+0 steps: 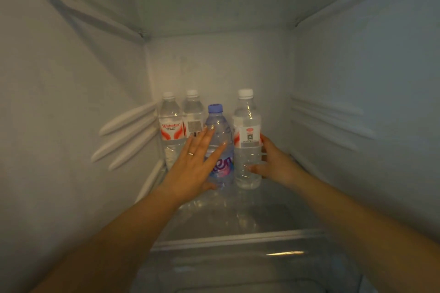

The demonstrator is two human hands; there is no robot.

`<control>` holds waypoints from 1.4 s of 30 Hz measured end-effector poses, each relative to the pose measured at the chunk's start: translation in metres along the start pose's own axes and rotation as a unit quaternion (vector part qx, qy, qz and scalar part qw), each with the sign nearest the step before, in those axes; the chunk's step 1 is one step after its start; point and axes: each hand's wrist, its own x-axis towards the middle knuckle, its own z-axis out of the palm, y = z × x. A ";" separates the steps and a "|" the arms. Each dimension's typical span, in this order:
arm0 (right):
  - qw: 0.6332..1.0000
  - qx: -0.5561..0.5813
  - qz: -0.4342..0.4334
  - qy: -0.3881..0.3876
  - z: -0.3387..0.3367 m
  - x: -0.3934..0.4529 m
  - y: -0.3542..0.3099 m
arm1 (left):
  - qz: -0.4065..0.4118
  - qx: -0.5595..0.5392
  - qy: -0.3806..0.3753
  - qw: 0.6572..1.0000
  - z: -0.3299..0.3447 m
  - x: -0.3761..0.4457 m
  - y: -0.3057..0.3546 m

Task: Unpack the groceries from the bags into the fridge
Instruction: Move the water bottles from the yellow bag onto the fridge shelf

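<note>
White-capped bottle [247, 140] in right hand [273, 164] grip.

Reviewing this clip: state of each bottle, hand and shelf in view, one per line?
Blue-cap bottle: upright, capped, left hand against its front.
Right bottle: upright, white cap on, right hand gripping it.
Two back-left bottles: upright, capped, untouched.
Left hand: fingers straight, flat on blue-cap bottle.
Right hand: curled round right bottle.
Glass shelf: in place, carrying all four bottles.
</note>
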 end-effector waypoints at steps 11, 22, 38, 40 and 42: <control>1.000 -0.026 0.009 0.014 0.006 0.027 0.006 | -0.028 0.022 -0.029 0.999 0.016 0.013 -0.004; 0.999 -0.033 0.003 0.030 0.002 0.050 0.014 | -0.034 0.045 -0.003 0.998 0.039 0.036 -0.002; 0.996 -0.089 -0.008 0.028 -0.001 0.051 0.007 | -0.059 0.014 -0.034 0.998 0.027 0.040 -0.001; 0.990 -0.133 -0.016 0.040 -0.008 0.043 0.002 | -0.069 -0.010 -0.029 0.997 0.010 0.035 0.000; 0.981 -0.184 -0.021 0.051 -0.017 0.033 -0.009 | -0.085 -0.044 -0.003 0.995 -0.007 0.027 -0.001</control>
